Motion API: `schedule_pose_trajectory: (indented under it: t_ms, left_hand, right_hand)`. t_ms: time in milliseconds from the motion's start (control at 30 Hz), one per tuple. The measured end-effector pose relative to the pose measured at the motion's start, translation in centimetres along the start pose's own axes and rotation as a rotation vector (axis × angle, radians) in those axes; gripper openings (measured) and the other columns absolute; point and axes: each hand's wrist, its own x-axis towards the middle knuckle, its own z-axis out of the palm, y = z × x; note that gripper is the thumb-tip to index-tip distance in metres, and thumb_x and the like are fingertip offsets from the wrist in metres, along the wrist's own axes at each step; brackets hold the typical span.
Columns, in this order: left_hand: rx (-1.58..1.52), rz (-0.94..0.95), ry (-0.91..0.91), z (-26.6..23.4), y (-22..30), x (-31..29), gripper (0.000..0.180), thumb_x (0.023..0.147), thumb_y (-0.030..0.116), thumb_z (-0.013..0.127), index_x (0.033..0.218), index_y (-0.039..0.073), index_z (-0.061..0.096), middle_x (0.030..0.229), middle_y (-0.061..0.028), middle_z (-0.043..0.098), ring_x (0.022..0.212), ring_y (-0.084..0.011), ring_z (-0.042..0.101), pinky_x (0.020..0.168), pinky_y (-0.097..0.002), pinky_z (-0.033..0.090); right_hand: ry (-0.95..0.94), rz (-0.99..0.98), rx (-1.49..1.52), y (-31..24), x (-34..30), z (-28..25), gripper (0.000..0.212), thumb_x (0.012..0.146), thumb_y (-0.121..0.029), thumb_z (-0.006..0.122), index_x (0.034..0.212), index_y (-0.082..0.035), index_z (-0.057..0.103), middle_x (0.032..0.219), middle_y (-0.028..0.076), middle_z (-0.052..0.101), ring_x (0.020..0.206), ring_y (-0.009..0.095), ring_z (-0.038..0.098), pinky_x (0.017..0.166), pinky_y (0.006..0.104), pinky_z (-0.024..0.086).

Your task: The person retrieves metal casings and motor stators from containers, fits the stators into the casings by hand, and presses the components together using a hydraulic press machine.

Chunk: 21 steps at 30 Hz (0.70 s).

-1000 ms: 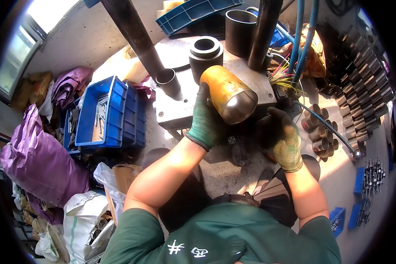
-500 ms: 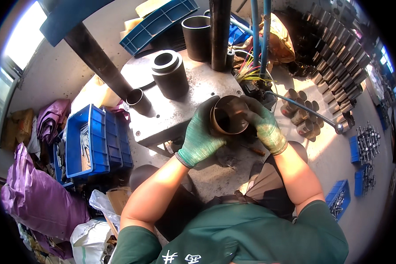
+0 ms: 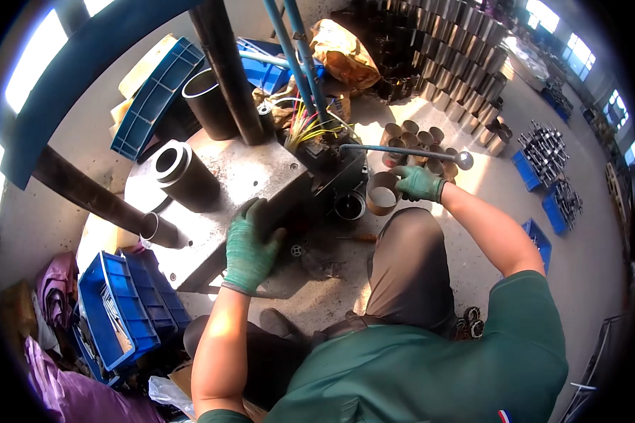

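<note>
In a green knit glove, my right hand (image 3: 422, 184) grips the rim of a short metal sleeve (image 3: 382, 206), held tilted to the right of the press table. My left hand (image 3: 250, 252), gloved alike, has its fingers stretched and thumb apart at the front edge of the metal press table (image 3: 236, 173); whether it touches the edge I cannot tell. On that table stand a dark thick-walled cylinder with a stepped top (image 3: 194, 185), a small tube (image 3: 164, 231) and a wide dark tube (image 3: 210, 106). Several similar sleeves (image 3: 409, 134) stand on the floor beyond my right hand.
A lever with a ball end (image 3: 409, 150) juts out above the floor sleeves. Dark steel columns (image 3: 229, 70) rise from the table beside loose coloured wires (image 3: 307, 132). Stacked sleeves (image 3: 458, 67) form a wall behind. Blue crates (image 3: 130, 310) sit at left, more with metal parts (image 3: 557, 204) at right.
The sleeve was between both hands in front of the table. My left hand has let go and moved left; my right hand has carried the sleeve right. The view has turned right.
</note>
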Motion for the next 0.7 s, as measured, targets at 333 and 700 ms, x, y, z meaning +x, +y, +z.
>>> schedule_pose_trajectory:
  t_ms: [333,700]
  left_hand:
    - [0.368,-0.121,-0.122,2.3,-3.4,0.4,0.059,0.086,0.022,0.083,0.138,0.004,0.062,0.143,-0.0232,0.061,0.134,-0.0443,0.055,0.115,-0.0544,0.045]
    - [0.570,-0.012,-0.062,3.0,-3.4,-0.3,0.059,0.085,0.016,0.081,0.135,-0.003,0.057,0.133,-0.0300,0.061,0.124,-0.0509,0.057,0.108,-0.0575,0.048]
  right_hand:
    - [0.497,0.699,1.182,36.2,0.6,9.8,0.010,0.089,-0.013,0.063,0.098,-0.011,0.065,0.074,0.009,0.062,0.055,0.021,0.056,0.049,0.0389,0.046]
    - [0.785,0.942,1.332,37.6,6.7,16.6,0.039,0.097,-0.028,0.079,0.133,-0.017,0.072,0.109,0.011,0.079,0.075,0.038,0.075,0.053,0.0509,0.059]
